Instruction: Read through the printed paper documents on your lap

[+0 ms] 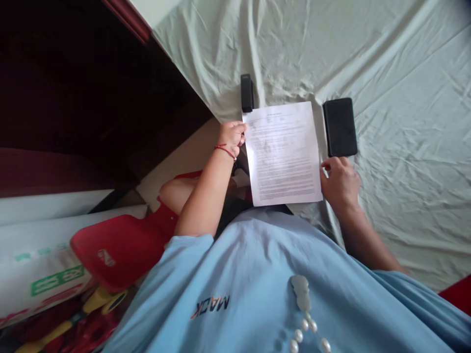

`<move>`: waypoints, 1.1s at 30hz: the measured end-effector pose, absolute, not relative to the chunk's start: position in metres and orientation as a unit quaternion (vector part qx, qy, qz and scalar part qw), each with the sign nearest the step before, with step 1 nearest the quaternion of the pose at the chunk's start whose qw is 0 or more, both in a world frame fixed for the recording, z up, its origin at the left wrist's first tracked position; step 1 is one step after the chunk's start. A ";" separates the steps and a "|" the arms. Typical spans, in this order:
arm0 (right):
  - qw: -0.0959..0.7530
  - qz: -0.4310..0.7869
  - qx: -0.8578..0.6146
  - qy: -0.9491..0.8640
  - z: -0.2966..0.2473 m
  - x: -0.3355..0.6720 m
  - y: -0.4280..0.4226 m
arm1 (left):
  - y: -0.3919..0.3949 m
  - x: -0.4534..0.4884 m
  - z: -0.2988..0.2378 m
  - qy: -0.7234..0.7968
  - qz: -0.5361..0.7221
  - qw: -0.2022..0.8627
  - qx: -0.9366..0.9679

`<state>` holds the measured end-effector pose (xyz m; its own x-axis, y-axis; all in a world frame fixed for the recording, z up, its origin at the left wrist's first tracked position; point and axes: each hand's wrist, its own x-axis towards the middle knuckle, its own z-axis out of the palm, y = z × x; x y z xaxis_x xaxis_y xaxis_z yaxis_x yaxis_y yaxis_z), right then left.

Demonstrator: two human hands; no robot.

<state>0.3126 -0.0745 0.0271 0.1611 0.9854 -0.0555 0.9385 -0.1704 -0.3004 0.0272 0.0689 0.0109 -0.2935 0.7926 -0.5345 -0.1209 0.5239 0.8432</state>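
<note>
My left hand point(232, 137) grasps the left edge of a printed sheet of paper point(283, 157) near its upper corner, thumb and fingers closed on it, with a red cord bracelet point(225, 150) around the wrist. My right hand point(340, 184) is at the paper's right edge, toward the lower corner, fingers curled; I can't tell whether it actually pinches the page. The paper lies between my two hands, in front of my light blue shirt point(257, 274), its lines of print too small to read. Just at its top left corner sits a small black block-shaped object point(246, 92), on a wrinkled pale green cloth point(405, 122). A flat black rectangular object point(340, 127) rests on that cloth right beside the paper, just beyond my right fingers. A pale pendant point(301, 293) with white beads point(304, 324) hangs over my shirt.
</note>
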 end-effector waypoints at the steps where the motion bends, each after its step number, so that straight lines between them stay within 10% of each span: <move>1: 0.087 0.136 -0.755 -0.636 0.028 0.313 -0.072 | 0.069 0.027 0.011 0.684 0.423 0.542 0.244; 17: 0.060 0.265 -0.750 -0.603 0.044 0.317 -0.062 | 0.069 0.028 0.015 0.686 0.404 0.549 0.255; 33: 0.108 0.118 -0.714 -0.682 0.078 0.295 -0.085 | 0.067 0.032 0.021 0.700 0.385 0.542 0.262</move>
<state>0.2953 -0.0854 0.0776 0.0429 0.9988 -0.0215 0.9476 -0.0475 -0.3158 0.0315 0.0668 0.0210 -0.2754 0.7839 -0.5565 -0.0512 0.5661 0.8227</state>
